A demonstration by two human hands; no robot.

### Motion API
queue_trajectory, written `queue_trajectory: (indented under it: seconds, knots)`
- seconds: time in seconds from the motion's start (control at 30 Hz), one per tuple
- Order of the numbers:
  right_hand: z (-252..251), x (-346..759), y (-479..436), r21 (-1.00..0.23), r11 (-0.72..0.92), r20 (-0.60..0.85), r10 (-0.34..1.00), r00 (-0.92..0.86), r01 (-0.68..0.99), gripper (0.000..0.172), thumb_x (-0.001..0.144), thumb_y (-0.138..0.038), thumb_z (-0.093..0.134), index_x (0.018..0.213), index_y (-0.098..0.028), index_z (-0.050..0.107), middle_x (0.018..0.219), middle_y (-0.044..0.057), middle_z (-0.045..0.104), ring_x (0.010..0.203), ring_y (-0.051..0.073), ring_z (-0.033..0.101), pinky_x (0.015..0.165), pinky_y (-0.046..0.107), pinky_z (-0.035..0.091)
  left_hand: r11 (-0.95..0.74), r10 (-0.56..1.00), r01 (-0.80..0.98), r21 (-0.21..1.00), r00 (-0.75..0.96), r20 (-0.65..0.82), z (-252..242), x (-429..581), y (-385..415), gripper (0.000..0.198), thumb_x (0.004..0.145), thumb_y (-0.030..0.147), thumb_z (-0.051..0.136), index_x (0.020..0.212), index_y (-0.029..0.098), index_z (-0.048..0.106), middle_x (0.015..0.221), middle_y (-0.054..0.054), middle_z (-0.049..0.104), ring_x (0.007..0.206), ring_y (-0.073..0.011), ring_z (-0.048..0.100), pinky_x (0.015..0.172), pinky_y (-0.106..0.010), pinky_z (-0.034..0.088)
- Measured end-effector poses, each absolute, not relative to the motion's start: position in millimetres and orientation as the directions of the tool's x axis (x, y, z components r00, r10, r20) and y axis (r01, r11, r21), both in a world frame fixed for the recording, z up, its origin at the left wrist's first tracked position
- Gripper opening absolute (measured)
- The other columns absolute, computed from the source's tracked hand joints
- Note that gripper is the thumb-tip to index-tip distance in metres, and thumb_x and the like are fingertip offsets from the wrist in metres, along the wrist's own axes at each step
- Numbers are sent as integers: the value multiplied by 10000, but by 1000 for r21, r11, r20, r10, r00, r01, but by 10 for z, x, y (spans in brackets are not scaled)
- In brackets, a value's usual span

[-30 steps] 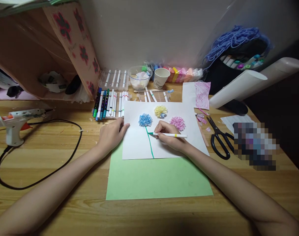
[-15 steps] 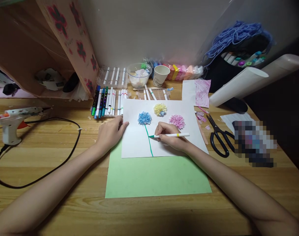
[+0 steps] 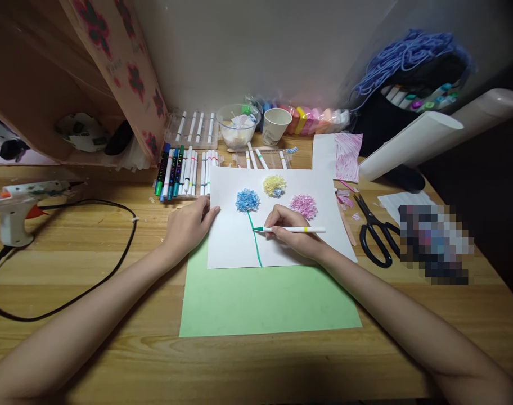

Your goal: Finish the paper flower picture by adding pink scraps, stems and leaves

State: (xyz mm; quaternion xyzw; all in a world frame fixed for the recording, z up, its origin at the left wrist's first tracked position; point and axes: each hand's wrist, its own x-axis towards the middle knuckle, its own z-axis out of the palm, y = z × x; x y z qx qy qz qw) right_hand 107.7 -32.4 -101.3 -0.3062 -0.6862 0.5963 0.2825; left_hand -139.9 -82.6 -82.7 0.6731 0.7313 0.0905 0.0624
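- My right hand (image 3: 292, 233) pinches a white marker (image 3: 301, 229) between thumb and fingers, with the barrel lying nearly level and its green tip pointing left.
- The tip is at a thin green line (image 3: 257, 247) on the white paper (image 3: 231, 247), below the line's upper end; I can't tell how hard it presses.
- The line runs from the lower edge of a blue tuft (image 3: 247, 200) down to the paper's near edge, slanting slightly right.
- A yellow tuft (image 3: 274, 185) with a bit of blue sits farther back, and a pink tuft (image 3: 304, 206) lies just beyond my right hand.
- My left hand (image 3: 188, 225) rests at the paper's left edge, thumb spread away from the loosely bent fingers and reaching onto the sheet.
- The white paper overlaps a green sheet (image 3: 269, 304), which lies on the wooden tabletop (image 3: 197, 371).
- Beyond my left hand are rows of pens (image 3: 187, 171); behind the paper stand a clear bowl (image 3: 238, 135) and a paper cup (image 3: 275, 132).
- Black-handled scissors (image 3: 372, 220) lie to the right, and a glue gun (image 3: 14, 222) is well off to the left.
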Motion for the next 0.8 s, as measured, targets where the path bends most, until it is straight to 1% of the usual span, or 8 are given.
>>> queue_trajectory:
  seconds: [0.17,0.4,0.57,0.8]
  knots:
    - [-986,1046,-358,-979,142,16,771,-637,147,62,769,-130,513,744,-187,510,742,7,591,688,146,568,639,273,423,81,995,971,224,-91,32,-836,-1399,-833,303,919,456,377,875,203,537,784,-39,661,704,-206,597,527,-269,249]
    - [-1008,1066,-353,-947,225,27,766,-642,228,64,742,-131,504,724,-192,504,737,7,580,662,147,532,596,271,380,86,996,973,214,-92,19,-831,-1398,-823,313,921,460,368,873,201,536,791,-44,667,711,-209,600,534,-273,258]
    - [-1008,1078,-344,-945,237,31,751,-660,226,49,730,-146,501,711,-190,506,715,4,569,652,147,516,590,274,366,94,995,975,200,-99,15,-839,-1398,-820,315,920,463,370,882,199,538,792,-46,671,715,-208,604,538,-273,260]
    - [-985,1082,-346,-956,209,14,736,-676,208,61,722,-153,513,675,-191,499,675,1,561,633,151,512,577,278,359,79,995,971,225,-90,39,-841,-1398,-828,293,917,453,388,862,202,530,771,-39,659,697,-209,598,528,-274,240]
